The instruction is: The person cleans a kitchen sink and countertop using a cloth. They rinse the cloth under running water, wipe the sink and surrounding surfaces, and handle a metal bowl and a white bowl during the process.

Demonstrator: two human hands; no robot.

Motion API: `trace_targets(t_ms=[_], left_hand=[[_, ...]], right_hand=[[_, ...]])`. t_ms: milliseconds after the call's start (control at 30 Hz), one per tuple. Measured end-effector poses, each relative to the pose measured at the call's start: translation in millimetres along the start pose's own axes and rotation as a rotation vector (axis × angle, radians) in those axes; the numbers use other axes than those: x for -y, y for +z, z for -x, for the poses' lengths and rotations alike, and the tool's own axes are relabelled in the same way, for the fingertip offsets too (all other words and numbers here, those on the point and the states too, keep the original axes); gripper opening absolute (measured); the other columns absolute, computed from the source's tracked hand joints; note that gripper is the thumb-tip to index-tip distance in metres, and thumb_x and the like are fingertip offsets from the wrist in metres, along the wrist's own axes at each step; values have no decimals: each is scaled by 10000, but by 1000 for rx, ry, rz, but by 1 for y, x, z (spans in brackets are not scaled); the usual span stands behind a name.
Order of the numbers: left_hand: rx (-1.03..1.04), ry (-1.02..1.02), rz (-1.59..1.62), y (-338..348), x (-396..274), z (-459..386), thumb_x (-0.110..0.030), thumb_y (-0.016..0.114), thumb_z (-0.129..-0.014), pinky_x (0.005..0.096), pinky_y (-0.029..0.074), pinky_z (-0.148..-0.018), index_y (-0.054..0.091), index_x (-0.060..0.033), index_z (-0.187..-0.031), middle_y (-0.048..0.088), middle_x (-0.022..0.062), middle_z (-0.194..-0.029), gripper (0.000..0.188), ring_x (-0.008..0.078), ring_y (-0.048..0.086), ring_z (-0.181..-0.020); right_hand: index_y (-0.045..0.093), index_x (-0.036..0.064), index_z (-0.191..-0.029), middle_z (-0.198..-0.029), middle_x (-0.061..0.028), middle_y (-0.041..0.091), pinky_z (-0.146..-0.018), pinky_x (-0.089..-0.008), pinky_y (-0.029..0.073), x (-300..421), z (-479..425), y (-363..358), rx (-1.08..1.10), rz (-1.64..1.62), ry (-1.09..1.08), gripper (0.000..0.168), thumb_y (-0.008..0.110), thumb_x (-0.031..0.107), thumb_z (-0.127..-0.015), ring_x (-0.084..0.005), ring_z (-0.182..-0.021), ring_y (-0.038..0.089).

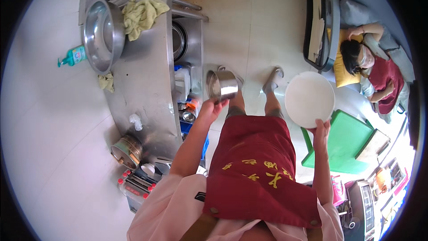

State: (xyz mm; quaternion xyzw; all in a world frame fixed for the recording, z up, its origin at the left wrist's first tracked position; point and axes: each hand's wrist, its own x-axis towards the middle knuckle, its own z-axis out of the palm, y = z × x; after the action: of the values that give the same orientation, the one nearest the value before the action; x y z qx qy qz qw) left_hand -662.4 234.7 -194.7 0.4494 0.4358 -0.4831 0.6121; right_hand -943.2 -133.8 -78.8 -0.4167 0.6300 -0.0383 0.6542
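My left hand (214,109) grips the lower rim of a round stainless steel pot (228,85). The pot is tipped sideways, its mouth facing left towards the worktable; what it may hold is hard to make out. On the other side, my right hand (320,132) pinches the near edge of a round white disc, perhaps a plate or lid (309,98), with the thumb over its face. Both things are held up in front of me, apart from each other, above the floor. Below them hangs my dark red apron (257,140), which bears yellow writing.
On the left, a steel worktable (147,80) carries a large steel basin (103,36), a yellowish cloth (142,16) and a metal pot (128,150). A green chair (344,144) stands right. Beyond it, a person (384,73) reclines on cushions near a black-rimmed bin-like container (321,23).
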Motion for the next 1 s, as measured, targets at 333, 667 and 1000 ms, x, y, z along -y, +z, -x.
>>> trace_targets(t_ms=[333,667,1000], left_hand=[[-397,313,514,-83,-181,-279,-172,659,-892,208,602,-533,618,17,-966,631,95,-808,207,155,628,-645],[-176,363,700,-90,-247,-334,-562,351,-999,324,624,-604,601,9,-937,679,143,-800,627,256,687,-722],[-135,194,122,-50,18,-141,-185,490,-980,324,580,-711,533,-18,-935,644,132,-923,178,208,654,-795]], right_hand=[[429,54,-1348,-1231,-142,529,-810,-389,563,-59,-15,-32,-327,-30,199,512,569,138,-863,-273,-1078,590],[465,46,-1322,-1233,-117,542,-955,-374,487,-73,-23,39,-380,-35,360,480,568,106,-857,-251,-1154,551],[464,-2,-1308,-1206,-129,562,-843,-314,548,3,-10,82,-8,114,122,463,535,73,-857,-221,-1052,613]])
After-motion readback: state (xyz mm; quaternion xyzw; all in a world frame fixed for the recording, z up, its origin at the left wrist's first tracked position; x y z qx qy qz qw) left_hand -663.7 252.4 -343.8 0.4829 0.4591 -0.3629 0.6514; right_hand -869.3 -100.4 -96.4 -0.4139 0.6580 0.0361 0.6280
